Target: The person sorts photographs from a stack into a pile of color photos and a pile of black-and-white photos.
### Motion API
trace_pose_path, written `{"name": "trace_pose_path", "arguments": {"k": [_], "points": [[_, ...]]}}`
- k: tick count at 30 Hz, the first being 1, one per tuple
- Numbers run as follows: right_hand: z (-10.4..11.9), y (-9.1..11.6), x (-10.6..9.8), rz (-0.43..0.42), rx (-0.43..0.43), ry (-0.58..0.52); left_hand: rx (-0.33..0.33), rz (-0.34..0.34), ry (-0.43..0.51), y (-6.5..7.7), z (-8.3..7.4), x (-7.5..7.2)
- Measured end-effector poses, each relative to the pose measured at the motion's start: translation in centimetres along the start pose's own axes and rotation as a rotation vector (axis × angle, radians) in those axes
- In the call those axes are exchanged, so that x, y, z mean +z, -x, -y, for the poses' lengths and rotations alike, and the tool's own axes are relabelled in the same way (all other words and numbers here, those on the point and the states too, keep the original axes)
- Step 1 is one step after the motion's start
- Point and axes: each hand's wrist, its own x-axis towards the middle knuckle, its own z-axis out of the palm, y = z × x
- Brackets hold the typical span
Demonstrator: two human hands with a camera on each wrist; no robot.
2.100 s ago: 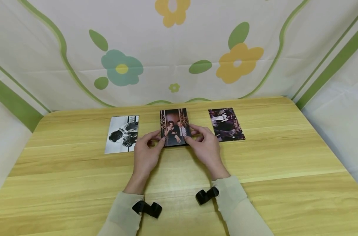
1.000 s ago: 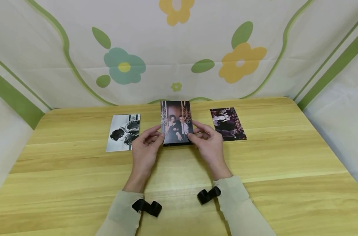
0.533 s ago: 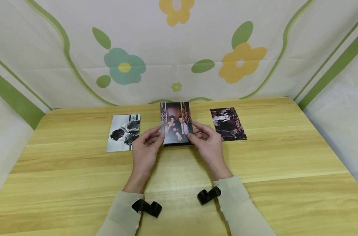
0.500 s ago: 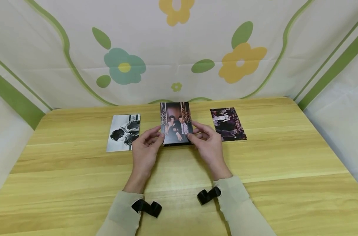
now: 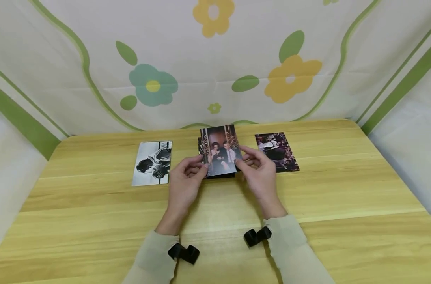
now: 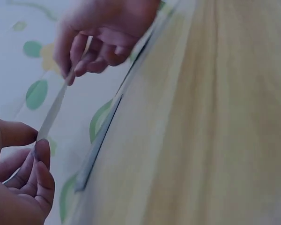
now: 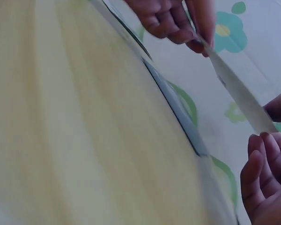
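Observation:
A glossy photo card (image 5: pixel 220 156) of two people before an ornate gate is held up above the table, tilted slightly. My left hand (image 5: pixel 185 181) pinches its lower left edge between thumb and fingers. At the lower right edge my right hand (image 5: pixel 259 173) pinches it the same way. Beneath it a dark card (image 5: pixel 219 176) lies on the table, mostly covered. Both wrist views show the held card (image 6: pixel 51 115) nearly edge-on, raised off the table, with fingers (image 7: pixel 267 168) at each side.
A black-and-white photo card (image 5: pixel 153 163) lies flat to the left. Another dark purple photo card (image 5: pixel 277 152) lies to the right, partly behind my right hand. The wooden table (image 5: pixel 222 252) ends at a white flowered cloth (image 5: pixel 208 59) at the back.
Both hands have lifted the photo card off the dark card and shifted it slightly right, turning it a little. More of the dark card now shows at the left. The head view has shifted slightly.

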Motion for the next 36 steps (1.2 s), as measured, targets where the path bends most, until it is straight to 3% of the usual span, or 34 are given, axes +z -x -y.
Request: {"name": "trace_pose_path", "arguments": {"k": [6,15,20,24,36], "points": [[0.2,-1.3,-2.2,-0.119,-0.004,0.034,-0.056,0.084,-0.030,-0.6,-1.9,2.7],[0.8,-2.9,-7.8,-0.306,0.140,0.146,-0.143,0.162,0.013,-0.3,-3.4,10.1],[0.5,-3.3,-10.0,-0.420,0.210,0.164,-0.119,0.209,-0.027,0.0,-3.6,13.3],[0.0,-3.4,-10.3,-0.435,0.232,0.202,-0.115,0.201,-0.086,0.0,-3.5,14.2],[-1.2,-3.3,-10.2,-0.347,0.287,0.418,-0.110,0.220,-0.257,-0.5,-2.3,14.2]]}}
